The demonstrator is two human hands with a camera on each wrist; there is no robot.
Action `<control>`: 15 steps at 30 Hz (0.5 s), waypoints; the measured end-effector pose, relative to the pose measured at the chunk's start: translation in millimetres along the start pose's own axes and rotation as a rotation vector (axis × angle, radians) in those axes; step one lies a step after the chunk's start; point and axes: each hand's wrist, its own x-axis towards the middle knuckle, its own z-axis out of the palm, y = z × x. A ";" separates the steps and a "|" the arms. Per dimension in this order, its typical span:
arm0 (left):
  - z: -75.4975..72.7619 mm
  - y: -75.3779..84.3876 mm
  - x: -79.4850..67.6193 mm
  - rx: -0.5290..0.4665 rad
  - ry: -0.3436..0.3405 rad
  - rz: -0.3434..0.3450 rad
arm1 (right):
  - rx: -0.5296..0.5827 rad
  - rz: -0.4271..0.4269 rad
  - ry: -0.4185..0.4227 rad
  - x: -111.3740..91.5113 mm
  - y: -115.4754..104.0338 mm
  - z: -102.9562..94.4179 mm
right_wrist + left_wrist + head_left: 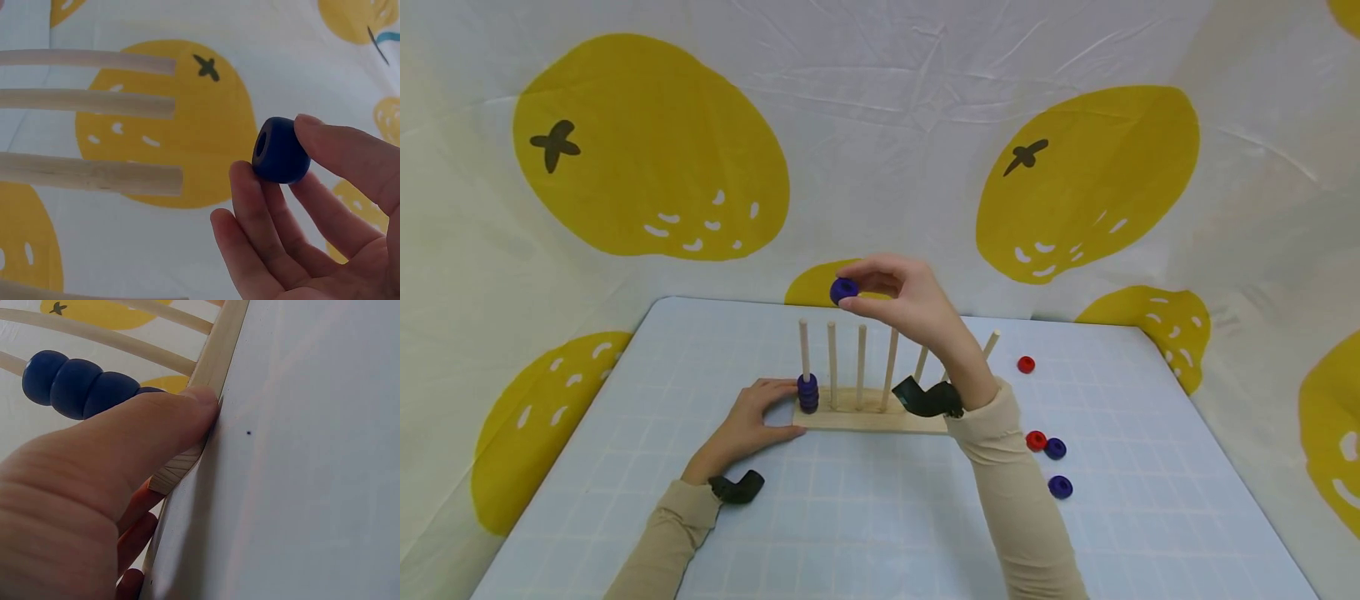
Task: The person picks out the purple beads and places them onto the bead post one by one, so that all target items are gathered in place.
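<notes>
Right hand (904, 298) pinches a held blue bead (844, 290) btwn thumb & fingers, up in the air beyond the peg tips, touching none of them. Left hand (758, 414) grips the left end of a wooden base (868, 422), thumb at the near edge, fingers toward the far side.

A row of upright pegs (861, 367) runs left to right along the base, some partly hidden behind the right arm (1011, 492). The leftmost peg (805, 350) carries a stack of blue beads (808, 394); the next few look bare.

On the pale table (850, 517), right of the base: a far red bead (1026, 364); nearer, a second red bead (1036, 441) just beside a loose blue bead (1056, 448); nearest, another blue bead (1060, 487). Bkgd: white cloth (880, 125) w/ yellow fruit print.

Step in hand: prob. threading the bead onto a peg, left hand steadying the base. Next move calls for lining its hole up w/ a peg tip, lowering it straight, then letting go. Can't tell exactly which peg it's over.
</notes>
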 end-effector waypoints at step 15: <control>-0.4 2.0 0.1 0.002 0.005 -0.005 | 0.005 -0.323 -0.238 24.4 13.5 18.8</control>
